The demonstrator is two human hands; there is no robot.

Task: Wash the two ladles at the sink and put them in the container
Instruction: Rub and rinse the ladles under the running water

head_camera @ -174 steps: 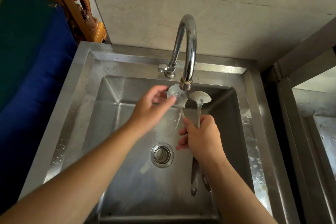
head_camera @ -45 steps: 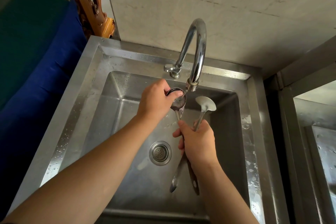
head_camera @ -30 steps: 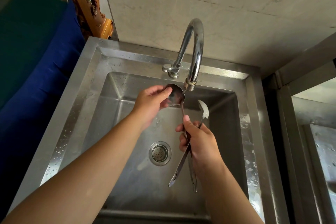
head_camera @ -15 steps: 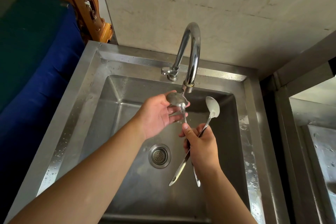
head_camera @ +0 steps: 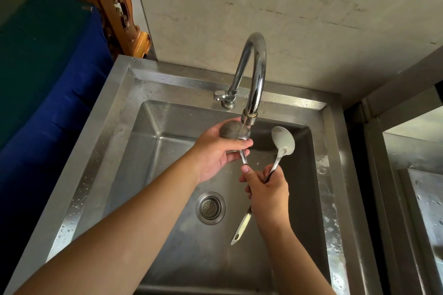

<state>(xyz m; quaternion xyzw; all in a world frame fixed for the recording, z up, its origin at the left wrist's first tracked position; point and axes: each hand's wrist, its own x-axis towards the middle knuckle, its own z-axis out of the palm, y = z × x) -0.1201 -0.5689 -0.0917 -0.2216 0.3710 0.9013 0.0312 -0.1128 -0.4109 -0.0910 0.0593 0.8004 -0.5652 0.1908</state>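
Since earlier, left hand (head_camera: 213, 153) now cups the ladle bowl (head_camera: 233, 130) beneath the tap (head_camera: 249, 118).

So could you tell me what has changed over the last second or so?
The left hand shifted from the rim of the ladle under the tap to cupping its turned bowl. The right hand still grips both handles; the second ladle stays beside the stream.
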